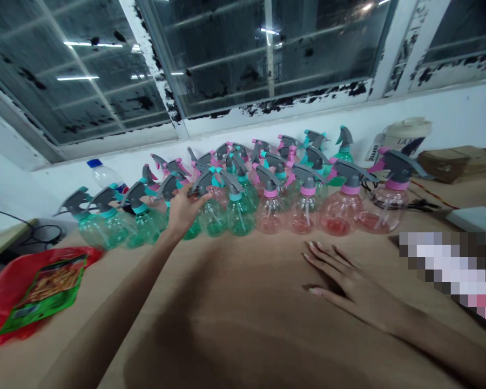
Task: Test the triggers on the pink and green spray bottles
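Note:
My left hand (183, 209) reaches into the front row of spray bottles, its fingers closed around the neck of a green spray bottle (214, 217) with a grey trigger head. Right beside it stands another green spray bottle (241, 215) with a teal collar. Pink spray bottles (270, 214) with pink collars continue the row to the right. My right hand (348, 281) rests on the wooden table (243, 302), palm down with fingers spread, holding nothing. Part of the gripped bottle's neck is hidden behind my fingers.
At the left lies a red plastic bag (8, 281) under a green snack packet (48, 289). A clear bottle with a blue cap (105, 175) stands by the wall. Brown cardboard (449, 163), a white tub (407, 135) and a white box (476, 219) sit at the right. Windows rise behind.

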### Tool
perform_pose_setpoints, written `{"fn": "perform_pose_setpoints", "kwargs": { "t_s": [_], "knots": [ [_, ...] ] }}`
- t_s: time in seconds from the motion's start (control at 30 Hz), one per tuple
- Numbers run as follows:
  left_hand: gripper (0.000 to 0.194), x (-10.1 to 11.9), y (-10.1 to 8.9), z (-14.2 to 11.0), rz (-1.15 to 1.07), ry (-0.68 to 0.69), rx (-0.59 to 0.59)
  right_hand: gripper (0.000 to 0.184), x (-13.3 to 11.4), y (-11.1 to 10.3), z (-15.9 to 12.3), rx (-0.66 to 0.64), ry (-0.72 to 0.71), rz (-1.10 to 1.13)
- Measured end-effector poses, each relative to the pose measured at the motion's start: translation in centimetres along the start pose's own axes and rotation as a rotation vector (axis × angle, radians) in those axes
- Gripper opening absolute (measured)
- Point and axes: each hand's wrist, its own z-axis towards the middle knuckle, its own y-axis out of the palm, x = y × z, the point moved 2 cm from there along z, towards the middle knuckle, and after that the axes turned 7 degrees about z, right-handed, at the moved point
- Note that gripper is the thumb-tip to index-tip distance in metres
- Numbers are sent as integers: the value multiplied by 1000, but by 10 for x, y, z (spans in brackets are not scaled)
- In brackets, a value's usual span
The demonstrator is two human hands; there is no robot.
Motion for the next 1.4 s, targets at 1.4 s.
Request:
{"fn": "perform_pose_setpoints", "kwargs": {
  "t_s": [1.4],
  "knots": [
    [49,82,-46,-133,167,271,-605,66,-1,-1,1,3,-13,-5]
  ]
}}
